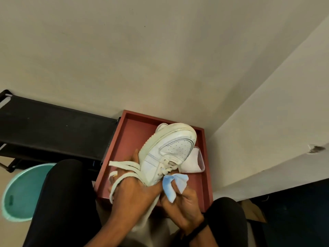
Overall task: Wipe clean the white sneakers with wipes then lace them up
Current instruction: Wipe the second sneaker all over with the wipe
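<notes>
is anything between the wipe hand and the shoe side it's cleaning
Nothing solid. The right hand presses the blue wipe toward the white sneaker, which the left hand holds. Only loose laces hang nearby, draped over the left hand rather than across the wipe's path.

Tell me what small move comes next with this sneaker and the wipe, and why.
Probably press the blue wipe in the right hand onto the sneaker side by the eyelets and rub. The left hand already steadies the shoe over the red tray, and the wipe sits right beside it.
</notes>
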The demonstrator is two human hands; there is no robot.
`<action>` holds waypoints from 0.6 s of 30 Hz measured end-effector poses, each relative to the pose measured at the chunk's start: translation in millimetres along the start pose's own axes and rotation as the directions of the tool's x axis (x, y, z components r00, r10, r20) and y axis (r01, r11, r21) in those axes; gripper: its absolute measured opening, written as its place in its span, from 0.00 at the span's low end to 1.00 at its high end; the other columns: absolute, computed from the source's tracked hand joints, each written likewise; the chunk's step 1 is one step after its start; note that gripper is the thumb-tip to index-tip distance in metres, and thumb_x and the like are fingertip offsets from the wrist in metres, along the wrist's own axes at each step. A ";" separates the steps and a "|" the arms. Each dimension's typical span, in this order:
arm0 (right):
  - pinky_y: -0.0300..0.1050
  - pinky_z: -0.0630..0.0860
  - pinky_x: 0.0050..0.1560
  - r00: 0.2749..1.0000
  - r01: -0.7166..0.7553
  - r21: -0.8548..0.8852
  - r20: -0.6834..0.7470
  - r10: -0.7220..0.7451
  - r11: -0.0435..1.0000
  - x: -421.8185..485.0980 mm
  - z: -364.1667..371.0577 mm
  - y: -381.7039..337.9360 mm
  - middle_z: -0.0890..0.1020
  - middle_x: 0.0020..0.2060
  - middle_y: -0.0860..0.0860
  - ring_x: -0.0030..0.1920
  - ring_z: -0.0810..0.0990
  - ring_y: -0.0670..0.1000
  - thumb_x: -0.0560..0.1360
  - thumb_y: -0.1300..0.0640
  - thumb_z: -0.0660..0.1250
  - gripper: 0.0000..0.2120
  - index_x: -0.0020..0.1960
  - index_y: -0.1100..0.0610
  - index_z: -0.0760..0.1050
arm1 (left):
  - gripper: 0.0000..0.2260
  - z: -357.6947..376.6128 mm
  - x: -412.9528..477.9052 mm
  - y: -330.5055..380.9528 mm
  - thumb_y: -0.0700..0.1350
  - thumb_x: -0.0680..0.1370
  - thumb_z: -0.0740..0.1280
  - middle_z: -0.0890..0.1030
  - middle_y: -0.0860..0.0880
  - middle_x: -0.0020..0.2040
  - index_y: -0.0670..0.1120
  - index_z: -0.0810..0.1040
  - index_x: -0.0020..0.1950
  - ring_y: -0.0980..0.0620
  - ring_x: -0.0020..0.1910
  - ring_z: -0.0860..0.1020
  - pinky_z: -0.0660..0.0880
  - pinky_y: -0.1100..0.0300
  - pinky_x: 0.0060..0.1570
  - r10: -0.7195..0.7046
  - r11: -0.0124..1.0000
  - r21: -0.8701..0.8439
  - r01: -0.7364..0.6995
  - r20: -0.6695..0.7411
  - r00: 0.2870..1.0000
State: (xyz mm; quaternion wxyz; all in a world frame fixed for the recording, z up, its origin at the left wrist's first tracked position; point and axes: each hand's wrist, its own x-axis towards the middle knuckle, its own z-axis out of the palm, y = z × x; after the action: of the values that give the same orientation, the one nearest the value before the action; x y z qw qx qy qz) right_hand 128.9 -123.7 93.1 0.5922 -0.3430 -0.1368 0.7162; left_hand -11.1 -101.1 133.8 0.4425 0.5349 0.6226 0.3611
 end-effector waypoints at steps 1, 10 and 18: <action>0.56 0.51 0.79 0.999 -0.003 -0.014 -0.040 0.003 1.000 4.4 -1.2 -1.6 0.83 0.48 0.57 0.56 0.80 0.55 0.67 0.56 0.80 0.14 0.48 0.61 0.84 | 0.42 0.0 2.3 -1.2 0.66 0.61 0.79 0.76 0.58 0.60 0.51 0.70 0.69 0.52 0.65 0.75 0.71 0.69 0.63 0.004 0.999 0.036 -0.006 0.052 0.999; 0.55 0.51 0.79 0.976 -0.197 0.187 -0.053 0.210 0.962 13.1 -20.7 -32.8 0.69 0.73 0.59 0.74 0.64 0.59 0.81 0.57 0.62 0.25 0.76 0.61 0.64 | 0.16 -49.6 24.4 13.1 0.49 0.75 0.70 0.86 0.53 0.56 0.54 0.82 0.63 0.55 0.57 0.83 0.78 0.56 0.57 -0.111 0.826 -0.431 0.363 0.508 0.854; 0.56 0.51 0.78 0.980 -0.198 0.213 0.078 0.185 0.957 30.8 -14.2 -51.4 0.67 0.74 0.60 0.76 0.63 0.59 0.84 0.56 0.57 0.22 0.76 0.61 0.65 | 0.31 -53.2 29.1 6.0 0.36 0.61 0.82 0.83 0.40 0.62 0.44 0.81 0.64 0.41 0.61 0.82 0.80 0.47 0.60 -0.044 0.603 -0.494 0.626 0.763 0.645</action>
State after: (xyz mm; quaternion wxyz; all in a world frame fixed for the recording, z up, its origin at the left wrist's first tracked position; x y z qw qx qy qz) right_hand 175.0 -84.2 103.6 0.5500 -0.2666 -0.0400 0.7905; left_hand -59.9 -70.2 153.0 0.8760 0.2667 0.3122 0.2530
